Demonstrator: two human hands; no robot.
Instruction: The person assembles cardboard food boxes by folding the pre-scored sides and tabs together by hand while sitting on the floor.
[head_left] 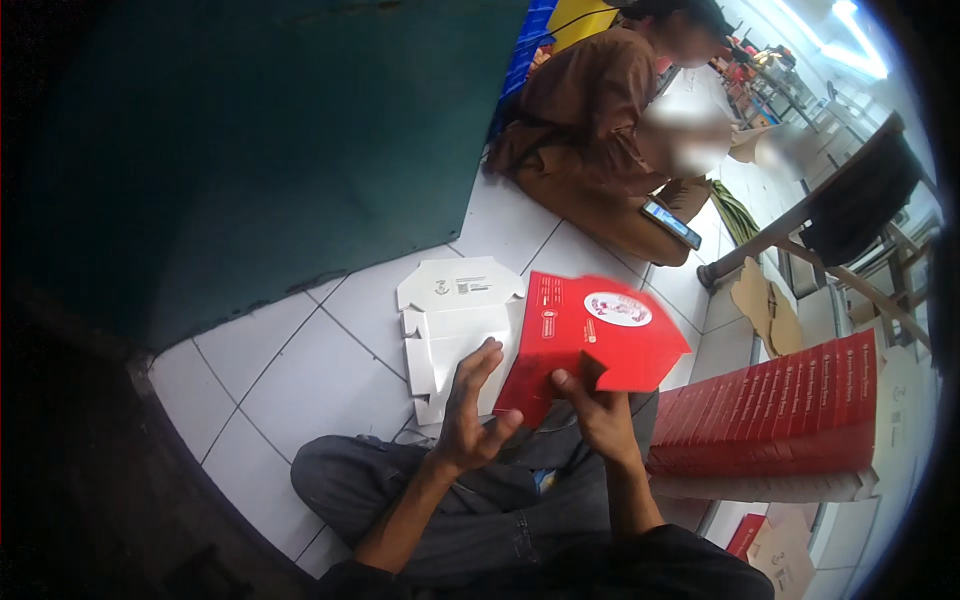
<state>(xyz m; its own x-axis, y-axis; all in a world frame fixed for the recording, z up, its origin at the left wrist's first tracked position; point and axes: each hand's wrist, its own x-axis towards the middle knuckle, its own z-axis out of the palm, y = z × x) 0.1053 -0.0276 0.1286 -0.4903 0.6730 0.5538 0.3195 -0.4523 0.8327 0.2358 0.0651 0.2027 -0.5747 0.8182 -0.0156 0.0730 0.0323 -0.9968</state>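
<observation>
In my right hand (611, 428) is a red printed cardboard box (565, 345), partly folded, with a white oval picture on one panel. My right thumb lies over its near edge; the other fingers are hidden behind the card. My left hand (466, 422) is open, thumb and fingers apart, just left of the box's near corner, and holds nothing. Beyond that hand, a flat white box blank (458, 325) with notched flaps lies on the floor tiles, its right side partly covered by the red box.
To my right stands a tight row of red folded cartons (770, 410). A torn brown cardboard piece (768, 305) lies past it, near a wooden-legged chair (760, 240). A dark green panel (270, 150) rises at left. Another person (600, 110) sits ahead, a phone (670, 223) on their leg.
</observation>
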